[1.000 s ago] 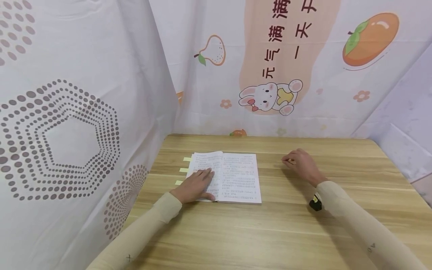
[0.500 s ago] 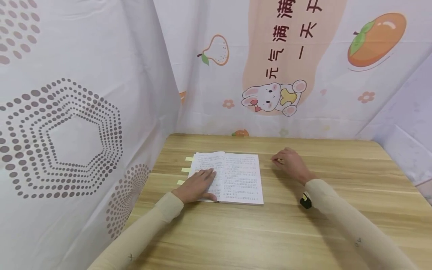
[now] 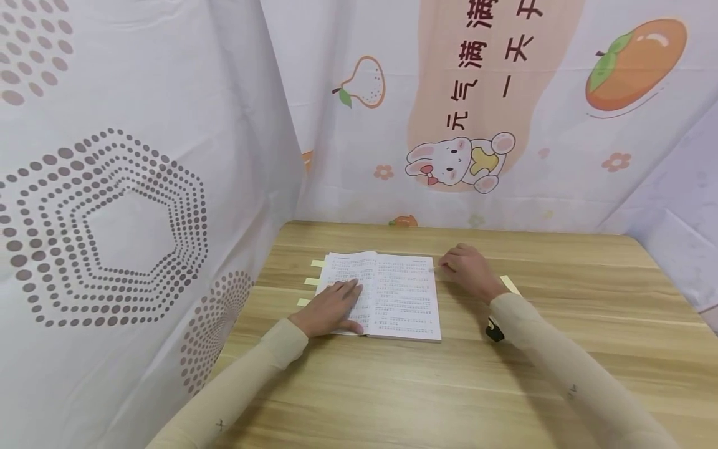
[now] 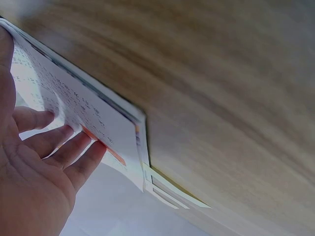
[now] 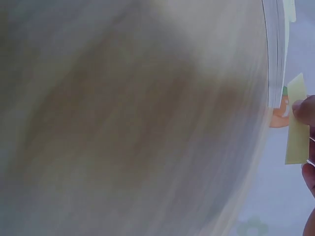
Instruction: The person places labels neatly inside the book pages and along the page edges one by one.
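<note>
An open book (image 3: 406, 305) lies on the wooden table, its printed pages facing up. My left hand (image 3: 331, 307) rests on its left page with fingers extended; in the left wrist view the fingertips touch the paper beside an orange-red strip (image 4: 116, 156). Yellow sticky tabs (image 3: 310, 282) stick out from the book's left edge. Beside the upper right edge of the book, my right hand (image 3: 467, 269) pinches a pale yellow sticky note strip (image 5: 297, 137) between thumb and fingers. That strip shows clearly in the right wrist view, apart from the book's page edges (image 5: 275, 59).
Another pale yellow strip (image 3: 509, 285) lies on the table (image 3: 392, 393), partly hidden by my right forearm. A small black object (image 3: 494, 330) sits under the right wrist. Printed white curtains (image 3: 359, 156) stand behind the table and to the left.
My right hand has moved left with the sticky note strip, up to the book's right edge. The yellow strip behind the forearm has come into sight. My left hand stays on the page.
</note>
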Demonstrator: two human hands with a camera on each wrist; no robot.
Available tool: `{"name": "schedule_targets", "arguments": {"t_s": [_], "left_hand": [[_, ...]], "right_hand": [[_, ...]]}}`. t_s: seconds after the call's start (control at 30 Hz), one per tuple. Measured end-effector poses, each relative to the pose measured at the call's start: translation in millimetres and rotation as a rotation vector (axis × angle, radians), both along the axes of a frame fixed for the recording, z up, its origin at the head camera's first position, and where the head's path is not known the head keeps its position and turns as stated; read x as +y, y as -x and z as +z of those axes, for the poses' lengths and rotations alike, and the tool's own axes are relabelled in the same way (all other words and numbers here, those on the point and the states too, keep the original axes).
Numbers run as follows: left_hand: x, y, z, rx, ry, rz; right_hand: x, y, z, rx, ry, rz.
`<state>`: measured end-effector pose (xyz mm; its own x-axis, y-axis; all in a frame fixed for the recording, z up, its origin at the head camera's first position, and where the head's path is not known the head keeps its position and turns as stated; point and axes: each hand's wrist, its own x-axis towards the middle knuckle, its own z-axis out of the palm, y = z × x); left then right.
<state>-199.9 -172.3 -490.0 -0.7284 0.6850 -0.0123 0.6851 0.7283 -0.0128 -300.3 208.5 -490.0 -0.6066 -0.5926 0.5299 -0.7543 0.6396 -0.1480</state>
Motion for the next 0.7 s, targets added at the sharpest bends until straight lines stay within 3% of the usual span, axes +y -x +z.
{"name": "schedule_targets", "arguments": {"t_s": [0.3, 0.7], "left_hand": [[1.1, -1.1, 2.1, -0.028, 0.003, 0.019], [-0.6, 0.4, -2.3, 0.027, 0.007, -0.008]], "right_hand": [[-13.6, 6.7, 0.2, -0.01, -0.031, -0.001], [-19.1, 8.1, -1.1, 0.012, -0.151, 0.056]]}}
